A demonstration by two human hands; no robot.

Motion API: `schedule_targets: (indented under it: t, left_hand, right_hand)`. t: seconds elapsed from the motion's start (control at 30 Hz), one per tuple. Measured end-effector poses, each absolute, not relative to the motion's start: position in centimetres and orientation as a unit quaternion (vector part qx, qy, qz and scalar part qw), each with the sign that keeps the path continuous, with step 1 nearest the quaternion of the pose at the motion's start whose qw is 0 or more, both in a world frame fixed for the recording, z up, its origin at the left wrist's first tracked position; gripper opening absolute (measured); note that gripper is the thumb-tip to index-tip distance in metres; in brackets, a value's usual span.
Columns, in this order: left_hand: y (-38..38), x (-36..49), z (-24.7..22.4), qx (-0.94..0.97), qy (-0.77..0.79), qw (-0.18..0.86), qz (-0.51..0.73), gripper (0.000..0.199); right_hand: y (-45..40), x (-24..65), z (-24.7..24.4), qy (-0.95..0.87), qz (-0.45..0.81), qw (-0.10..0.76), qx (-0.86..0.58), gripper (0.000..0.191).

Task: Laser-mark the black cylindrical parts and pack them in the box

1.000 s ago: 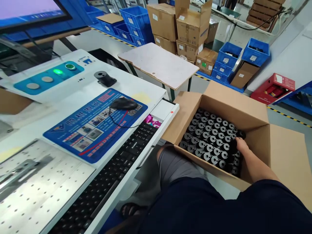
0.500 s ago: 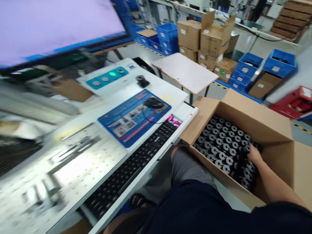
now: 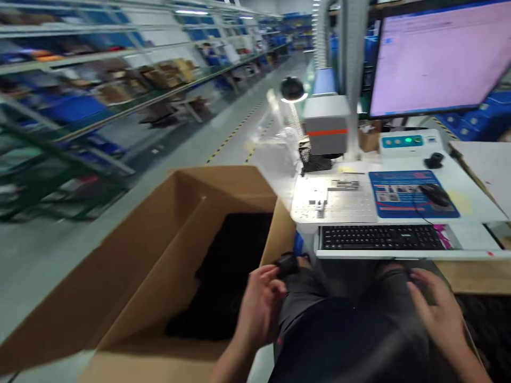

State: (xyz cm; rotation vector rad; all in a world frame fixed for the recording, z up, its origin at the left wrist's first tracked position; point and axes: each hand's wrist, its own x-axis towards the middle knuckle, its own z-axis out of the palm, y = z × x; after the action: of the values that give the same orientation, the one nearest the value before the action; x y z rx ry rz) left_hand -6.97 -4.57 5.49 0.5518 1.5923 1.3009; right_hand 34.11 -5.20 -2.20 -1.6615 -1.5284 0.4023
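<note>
My left hand (image 3: 261, 300) is closed, its fingertips pinching a small black cylindrical part (image 3: 287, 264) beside the wall of the left cardboard box (image 3: 191, 213). Inside that box lies a dark mass of black parts (image 3: 235, 260), too dim to tell apart. My right hand (image 3: 437, 306) is over my right thigh, fingers curled and thumb out. Something dark shows between the thumb and fingers, but blur hides what it is. A similar black part (image 3: 434, 160) with a flange stands on the white desk (image 3: 475, 197).
Before me are a keyboard (image 3: 383, 237) on a pull-out tray, a mouse (image 3: 435, 194) on a blue mat (image 3: 389, 183), and a lit perforated metal plate (image 3: 359, 205). A monitor (image 3: 435, 64) and a grey machine head (image 3: 326, 125) rise behind. Shelving (image 3: 131, 96) lines the left.
The view has swung left. My right hand has left the right-hand box of black parts and is over my lap. My left hand has come into view, holding a black part.
</note>
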Motion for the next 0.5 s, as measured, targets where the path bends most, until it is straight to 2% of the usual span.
schedule_targets:
  t: [0.1, 0.2, 0.33, 0.5]
  left_hand:
    - [-6.1, -3.2, 3.8, 0.179, 0.542, 0.625, 0.532, 0.079]
    - [-7.7, -1.5, 2.4, 0.164, 0.457, 0.712, 0.507, 0.087]
    - [-9.8, -2.3, 2.7, 0.203, 0.401, 0.751, 0.484, 0.076]
    - [-10.5, -5.5, 4.8, 0.291, 0.386, 0.771, 0.416, 0.064]
  right_hand:
    - [-3.3, 24.3, -0.3, -0.749, 0.245, 0.351, -0.506, 0.056]
    - [-3.1, 19.0, -0.4, -0.833, 0.292, 0.245, -0.402, 0.072]
    - [-3.5, 16.9, -1.6, -0.851, 0.341, 0.183, -0.356, 0.061]
    - [-4.2, 16.9, -2.3, -0.82, 0.391, 0.188, -0.375, 0.046]
